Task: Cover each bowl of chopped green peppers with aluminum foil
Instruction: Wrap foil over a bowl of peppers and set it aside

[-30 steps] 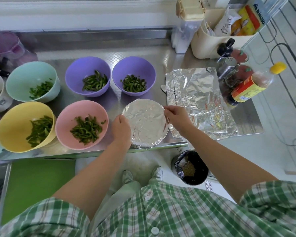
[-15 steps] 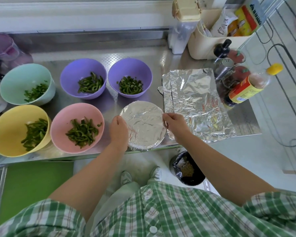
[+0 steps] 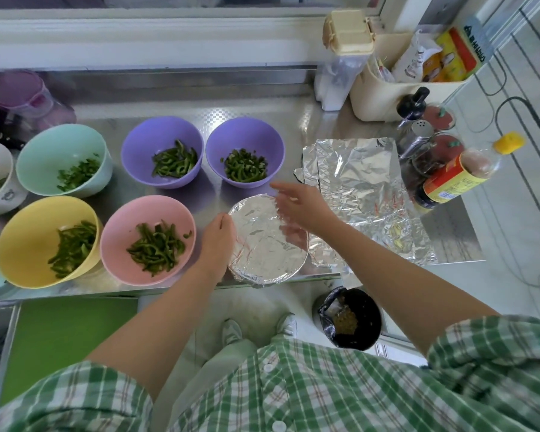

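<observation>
Head view: the right hand [image 3: 300, 204] had lifted off the rim it was pinching a moment earlier and hovered, fingers spread, over the foil-covered bowl [image 3: 262, 244] between the hands. The left hand [image 3: 217, 241] still gripped its left rim. This bowl seemed finished; foil sheets [image 3: 362, 188] lay just beyond the right hand.
</observation>
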### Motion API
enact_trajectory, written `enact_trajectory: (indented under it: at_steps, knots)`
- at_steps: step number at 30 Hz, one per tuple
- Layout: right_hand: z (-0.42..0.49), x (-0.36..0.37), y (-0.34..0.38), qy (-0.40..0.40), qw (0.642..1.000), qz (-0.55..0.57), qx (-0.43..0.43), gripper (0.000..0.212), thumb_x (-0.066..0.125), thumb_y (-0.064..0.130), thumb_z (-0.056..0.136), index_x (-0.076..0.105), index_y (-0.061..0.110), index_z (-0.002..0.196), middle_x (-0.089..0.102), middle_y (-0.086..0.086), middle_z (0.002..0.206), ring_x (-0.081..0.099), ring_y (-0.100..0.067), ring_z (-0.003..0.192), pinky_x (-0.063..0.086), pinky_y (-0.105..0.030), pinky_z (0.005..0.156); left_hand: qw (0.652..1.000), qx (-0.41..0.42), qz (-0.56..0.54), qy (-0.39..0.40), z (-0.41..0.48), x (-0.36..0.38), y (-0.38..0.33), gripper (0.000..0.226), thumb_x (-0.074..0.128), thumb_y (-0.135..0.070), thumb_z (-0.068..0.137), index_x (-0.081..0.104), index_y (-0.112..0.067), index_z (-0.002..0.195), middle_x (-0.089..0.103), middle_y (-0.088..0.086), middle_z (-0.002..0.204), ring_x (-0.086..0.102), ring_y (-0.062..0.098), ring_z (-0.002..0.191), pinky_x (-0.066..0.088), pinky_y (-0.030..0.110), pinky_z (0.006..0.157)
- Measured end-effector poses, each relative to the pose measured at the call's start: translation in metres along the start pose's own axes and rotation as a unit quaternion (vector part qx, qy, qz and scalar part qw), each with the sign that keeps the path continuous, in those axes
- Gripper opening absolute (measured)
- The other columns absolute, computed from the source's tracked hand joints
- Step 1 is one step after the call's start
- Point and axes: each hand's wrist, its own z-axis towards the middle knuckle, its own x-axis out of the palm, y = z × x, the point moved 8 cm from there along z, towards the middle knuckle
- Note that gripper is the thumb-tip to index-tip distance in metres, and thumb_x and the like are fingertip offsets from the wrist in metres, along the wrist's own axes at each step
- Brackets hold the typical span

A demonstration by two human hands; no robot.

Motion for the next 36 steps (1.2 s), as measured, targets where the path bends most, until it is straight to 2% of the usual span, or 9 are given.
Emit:
enact_trajectory:
  at_steps: [3, 11, 16, 19, 21, 26, 31, 33, 36]
  knots:
    - [0.014, 0.017, 0.009, 0.007, 0.993, -0.108, -0.049, 0.027, 0.059, 0.019, 0.096, 0.069, 0.017, 0.120, 0.074, -0.007, 0.107, 0.068, -0.025, 0.095, 0.047, -0.032, 0.084, 1.000, 0.005, -0.001, 0.008, 0.002, 0.003, -0.002, 0.029, 0.038, -0.017, 0.090, 0.040, -0.018, 0.061, 0.039, 0.001, 0.055, 0.034, 0.027, 0.069, 0.026, 0.043, 0.060]
    - [0.024, 0.021, -0.004, -0.003, 0.996, -0.085, -0.006, 0.024, 0.058, 0.011, 0.092, 0.075, 0.017, 0.108, 0.075, -0.006, 0.104, 0.068, -0.025, 0.096, 0.051, -0.035, 0.088, 0.999, 0.014, -0.049, 0.008, 0.009, 0.008, 0.005, 0.027, 0.038, -0.029, 0.078, 0.043, -0.024, 0.052, 0.036, -0.004, 0.045, 0.030, 0.029, 0.063, 0.030, 0.048, 0.063]
    - [0.011, 0.007, -0.017, -0.013, 0.998, -0.039, 0.047, 0.035, 0.058, 0.011, 0.093, 0.062, 0.012, 0.128, 0.066, -0.005, 0.125, 0.062, -0.019, 0.114, 0.044, -0.031, 0.102, 0.999, -0.004, -0.045, 0.004, 0.007, 0.007, 0.005, 0.023, 0.037, -0.025, 0.071, 0.048, -0.022, 0.051, 0.047, -0.003, 0.049, 0.039, 0.031, 0.058, 0.035, 0.048, 0.062]
    - [-0.020, -0.011, -0.044, -0.085, 0.989, -0.047, 0.110, 0.030, 0.061, 0.021, 0.092, 0.066, 0.014, 0.121, 0.069, -0.003, 0.117, 0.065, -0.018, 0.104, 0.049, -0.035, 0.095, 0.997, 0.057, 0.048, -0.014, 0.002, 0.003, -0.015, 0.037, 0.037, -0.031, 0.082, 0.069, -0.021, 0.098, 0.070, 0.014, 0.095, 0.062, 0.039, 0.098, 0.048, 0.051, 0.094]
    - [-0.040, -0.011, -0.067, -0.074, 0.981, -0.028, 0.175, 0.029, 0.059, 0.034, 0.092, 0.070, 0.015, 0.111, 0.072, -0.001, 0.109, 0.066, -0.018, 0.096, 0.050, -0.037, 0.095, 0.991, 0.107, 0.080, 0.001, 0.002, 0.005, -0.034, 0.046, 0.039, -0.032, 0.093, 0.060, -0.020, 0.132, 0.069, 0.013, 0.115, 0.061, 0.033, 0.111, 0.045, 0.048, 0.103]
    - [-0.069, 0.028, -0.082, 0.023, 0.943, 0.211, 0.257, 0.032, 0.047, 0.029, 0.101, 0.056, 0.013, 0.075, 0.056, -0.008, 0.076, 0.052, -0.023, 0.076, 0.045, -0.041, 0.080, 0.970, 0.154, 0.165, 0.088, 0.014, 0.027, -0.055, 0.032, 0.042, -0.017, 0.103, 0.065, -0.016, 0.125, 0.062, -0.001, 0.072, 0.055, 0.016, 0.074, 0.045, 0.033, 0.082]
    - [-0.071, 0.039, -0.089, -0.013, 0.912, 0.304, 0.273, 0.031, 0.044, 0.023, 0.102, 0.063, -0.003, 0.099, 0.061, -0.013, 0.092, 0.057, -0.023, 0.088, 0.047, -0.053, 0.097, 0.971, 0.130, 0.161, 0.121, 0.016, 0.030, -0.053, 0.039, 0.041, -0.013, 0.102, 0.052, -0.022, 0.066, 0.050, 0.000, 0.055, 0.045, 0.011, 0.050, 0.037, 0.030, 0.065]
    - [-0.069, 0.037, -0.091, -0.024, 0.916, 0.297, 0.268, 0.035, 0.045, 0.024, 0.101, 0.060, -0.008, 0.106, 0.066, -0.022, 0.100, 0.058, -0.024, 0.089, 0.047, -0.054, 0.097, 0.970, 0.125, 0.158, 0.134, 0.014, 0.029, -0.056, 0.039, 0.041, -0.013, 0.102, 0.054, -0.023, 0.067, 0.048, 0.000, 0.056, 0.043, 0.016, 0.055, 0.036, 0.031, 0.062]
    - [-0.065, 0.034, -0.091, -0.038, 0.924, 0.282, 0.255, 0.047, 0.051, 0.038, 0.095, 0.059, -0.008, 0.105, 0.056, -0.036, 0.117, 0.053, -0.022, 0.085, 0.049, -0.048, 0.089, 0.980, 0.090, 0.111, 0.140, 0.013, 0.027, -0.049, 0.027, 0.039, -0.014, 0.104, 0.066, -0.016, 0.097, 0.047, 0.002, 0.063, 0.041, 0.016, 0.058, 0.038, 0.026, 0.057]
